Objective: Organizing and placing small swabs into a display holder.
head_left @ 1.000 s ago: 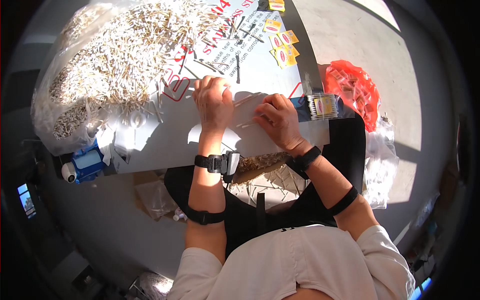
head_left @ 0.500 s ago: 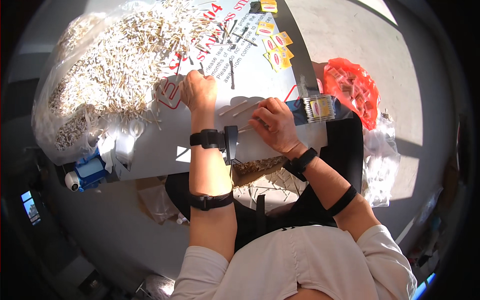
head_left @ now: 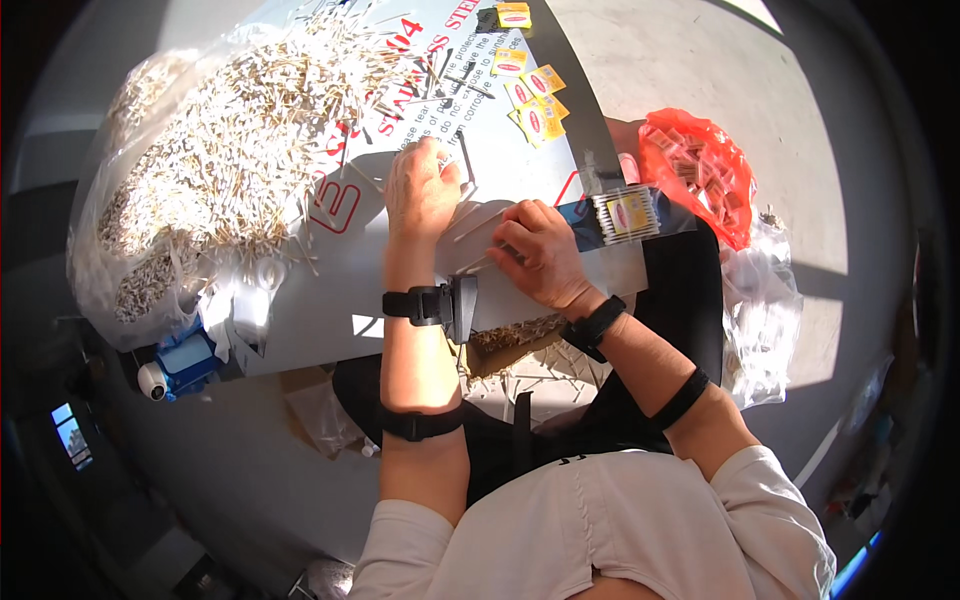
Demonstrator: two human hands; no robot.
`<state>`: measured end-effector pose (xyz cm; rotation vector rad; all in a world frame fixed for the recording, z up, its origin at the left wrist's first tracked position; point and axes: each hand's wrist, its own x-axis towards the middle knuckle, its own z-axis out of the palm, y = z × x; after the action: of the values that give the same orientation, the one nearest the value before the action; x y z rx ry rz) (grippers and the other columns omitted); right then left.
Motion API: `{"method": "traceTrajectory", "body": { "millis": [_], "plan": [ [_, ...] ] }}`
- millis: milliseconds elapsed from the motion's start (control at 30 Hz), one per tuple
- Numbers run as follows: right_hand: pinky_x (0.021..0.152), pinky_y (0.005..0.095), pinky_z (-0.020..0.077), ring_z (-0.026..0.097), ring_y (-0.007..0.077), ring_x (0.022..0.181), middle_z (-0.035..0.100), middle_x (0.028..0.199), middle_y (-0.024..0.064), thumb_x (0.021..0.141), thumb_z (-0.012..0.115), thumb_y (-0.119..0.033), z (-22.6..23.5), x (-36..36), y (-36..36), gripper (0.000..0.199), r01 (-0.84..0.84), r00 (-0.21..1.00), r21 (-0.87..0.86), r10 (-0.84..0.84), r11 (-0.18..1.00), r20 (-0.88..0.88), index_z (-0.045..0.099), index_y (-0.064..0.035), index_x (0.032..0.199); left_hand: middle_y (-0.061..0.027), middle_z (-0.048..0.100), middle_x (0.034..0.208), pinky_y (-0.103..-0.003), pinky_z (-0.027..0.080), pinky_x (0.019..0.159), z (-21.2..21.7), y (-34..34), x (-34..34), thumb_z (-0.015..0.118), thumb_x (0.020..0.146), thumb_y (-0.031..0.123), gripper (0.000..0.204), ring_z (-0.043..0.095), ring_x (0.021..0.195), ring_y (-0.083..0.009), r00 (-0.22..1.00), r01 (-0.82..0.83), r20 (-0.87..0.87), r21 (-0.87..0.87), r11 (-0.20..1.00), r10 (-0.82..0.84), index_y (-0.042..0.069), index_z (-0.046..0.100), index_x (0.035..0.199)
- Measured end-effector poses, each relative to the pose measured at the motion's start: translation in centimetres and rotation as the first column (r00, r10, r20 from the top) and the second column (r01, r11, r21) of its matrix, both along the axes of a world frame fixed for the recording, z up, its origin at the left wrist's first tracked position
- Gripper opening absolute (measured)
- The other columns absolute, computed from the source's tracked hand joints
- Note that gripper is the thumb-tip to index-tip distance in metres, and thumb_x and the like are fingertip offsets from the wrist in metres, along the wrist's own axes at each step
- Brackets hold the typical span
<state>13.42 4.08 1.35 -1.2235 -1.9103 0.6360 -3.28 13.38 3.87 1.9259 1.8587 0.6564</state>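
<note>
My left hand lies palm down on the white sheet-metal work surface, its fingers over a few loose pale sticks at the edge of the big stick pile. My right hand is curled beside it, pinching thin pale sticks that point toward the left hand. Both wrists carry black bands. A stack of small yellow-and-red packets stands just right of my right hand.
Loose yellow packets lie at the far side of the sheet. An orange bag of packets sits to the right, over clear plastic. A clear bag of sticks bulges at the left. A blue object sits at the lower left.
My left hand has reached farther forward and left toward the stick pile. My right hand has stayed near the front edge, holding sticks.
</note>
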Motion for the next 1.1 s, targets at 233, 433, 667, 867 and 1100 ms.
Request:
{"method": "traceTrajectory", "body": {
  "millis": [233,433,667,867,1100],
  "plan": [
    [0.076,0.041,0.0459,0.055,0.0296,0.088,0.056,0.095,0.008,0.072,0.073,-0.013,-0.6,0.0,0.0,0.018,0.016,1.0,0.014,-0.016,1.0,0.011,0.059,-0.0065,0.082,-0.0205,0.068,0.081,-0.047,0.052,0.074,-0.7,1.9,3.8,0.064,0.077,0.015,0.015,0.066,0.082,-0.0396,0.962,-0.189,-0.202,-0.007,0.982,0.183,0.001,0.065,0.079],
    [0.077,0.0405,0.046,0.055,0.0291,0.088,0.057,0.094,0.0077,0.072,0.073,-0.013,-0.1,-0.2,0.1,0.017,0.004,1.0,-0.001,-0.004,1.0,-0.003,0.06,-0.0069,0.082,-0.021,0.066,0.077,-0.05,0.049,0.067,-1.1,2.7,-3.3,0.061,0.078,0.013,0.011,0.064,0.077,-0.0415,0.973,-0.142,-0.19,-0.035,0.989,0.133,0.002,0.064,0.077],
    [0.078,0.0401,0.0462,0.056,0.0293,0.089,0.057,0.093,0.0079,0.072,0.073,-0.013,-0.1,0.0,0.0,0.016,0.006,1.0,-0.004,-0.006,1.0,0.005,0.061,-0.007,0.082,-0.0181,0.068,0.08,-0.046,0.05,0.07,-1.7,1.6,-7.7,0.063,0.078,0.016,0.012,0.065,0.076,-0.0386,0.962,-0.269,-0.037,0.064,0.961,0.272,0.005,0.066,0.082],
    [0.078,0.0408,0.0464,0.056,0.0297,0.088,0.057,0.093,0.0087,0.073,0.073,-0.012,-0.1,-0.2,0.1,0.016,0.003,1.0,0.012,-0.003,1.0,-0.001,0.061,-0.0061,0.081,-0.0191,0.069,0.089,-0.045,0.05,0.076,-1.6,3.3,-9.7,0.064,0.079,0.02,0.02,0.066,0.085,-0.0381,0.842,-0.431,-0.338,0.05,0.901,0.421,0.005,0.067,0.091],
    [0.078,0.0409,0.0463,0.056,0.0299,0.088,0.057,0.093,0.0087,0.073,0.072,-0.012,0.0,0.0,0.0,0.016,0.004,1.0,0.0,-0.004,1.0,-0.004,0.061,-0.0057,0.081,-0.0194,0.068,0.091,-0.046,0.05,0.075,-1.3,2.6,-8.0,0.062,0.08,0.019,0.017,0.065,0.089,-0.0389,0.918,-0.372,-0.22,-0.19,0.909,0.329,0.005,0.066,0.089]
  ]
}}
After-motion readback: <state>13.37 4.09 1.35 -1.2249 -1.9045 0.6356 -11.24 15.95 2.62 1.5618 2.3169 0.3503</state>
